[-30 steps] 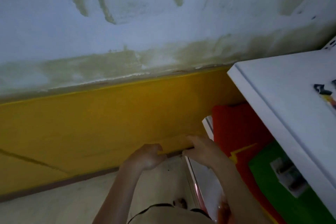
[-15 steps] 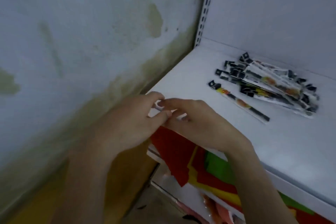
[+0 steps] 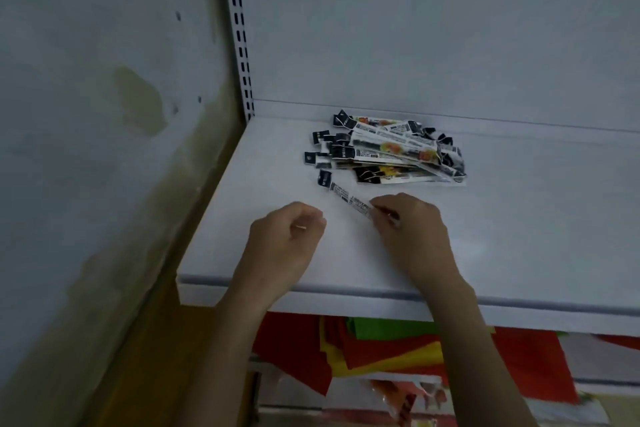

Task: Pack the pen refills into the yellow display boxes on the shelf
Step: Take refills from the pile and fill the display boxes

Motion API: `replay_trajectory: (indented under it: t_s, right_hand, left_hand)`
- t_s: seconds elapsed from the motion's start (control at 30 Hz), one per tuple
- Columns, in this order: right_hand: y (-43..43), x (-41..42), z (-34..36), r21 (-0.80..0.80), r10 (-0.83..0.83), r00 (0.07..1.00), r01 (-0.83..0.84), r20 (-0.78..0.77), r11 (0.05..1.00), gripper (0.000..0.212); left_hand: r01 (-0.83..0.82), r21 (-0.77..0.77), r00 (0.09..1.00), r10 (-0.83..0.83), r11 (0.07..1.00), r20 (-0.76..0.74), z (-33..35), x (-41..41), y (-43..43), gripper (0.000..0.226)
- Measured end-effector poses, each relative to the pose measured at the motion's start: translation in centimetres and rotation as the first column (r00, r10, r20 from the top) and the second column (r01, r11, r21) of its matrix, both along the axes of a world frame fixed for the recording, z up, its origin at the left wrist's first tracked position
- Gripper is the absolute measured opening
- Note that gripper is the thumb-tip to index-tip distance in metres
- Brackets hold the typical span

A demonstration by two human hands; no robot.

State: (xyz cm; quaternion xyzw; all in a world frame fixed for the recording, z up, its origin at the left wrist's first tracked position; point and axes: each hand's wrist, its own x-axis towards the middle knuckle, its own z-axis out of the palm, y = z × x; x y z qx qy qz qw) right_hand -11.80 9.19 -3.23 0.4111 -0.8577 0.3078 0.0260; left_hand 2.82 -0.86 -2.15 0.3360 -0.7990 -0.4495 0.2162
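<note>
Head view: your right hand pinches the near end of a single slim white pen-refill packet with black print, which lies flat on the white metal shelf. The packet's long axis runs diagonally from your fingertips toward the shelf's back left corner, black tab end farthest from you. Your left hand sits just beside it, toward the left edge, with its fingers curled in; whether it holds anything cannot be told. The heap of black, white and orange printed refill packets sits farther back near the rear edge, lying mostly left to right, closer to your right hand than your left. No yellow display box shows. Half a second earlier both hands met fingertip to fingertip at the shelf's front left corner, and a lone packet lay untouched in front of the heap. Now the hands have parted and moved in over the shelf, and the right has taken hold.
</note>
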Motion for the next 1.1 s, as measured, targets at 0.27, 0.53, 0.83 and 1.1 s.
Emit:
replay_trajectory:
  t_s: [0.27, 0.53, 0.83, 1.1]
  right_hand:
    - [-2.0, 2.4, 2.1, -0.208, 0.314, 0.946, -0.293, 0.076, 0.933, 0.017]
    - [-2.8, -4.8, 1.3, 0.315, 0.005, 0.987, 0.047, -0.162, 0.948, 0.035]
    - [-3.8, -5.1, 1.5, 0.227, 0.13, 0.977, -0.09, -0.168, 0.97, 0.034]
    - [-3.3, -5.6, 2.8, -0.184, 0.217, 0.928, -0.281, -0.303, 0.942, 0.016]
  left_hand:
    - [-0.072, 0.323, 0.947, 0.167, 0.943, -0.275, 1.7, -3.3, -1.1, 0.021]
    - [0.049, 0.331, 0.986, 0.008, 0.942, -0.169, 2.1, -4.5, -3.0, 0.016]
    - [0.066, 0.169, 0.998, -0.065, 0.983, -0.008, 1.9, -6.3, -5.0, 0.012]
    - [0.064, 0.465, 0.995, -0.022, 0.883, -0.096, 3.1, -6.7, -6.2, 0.022]
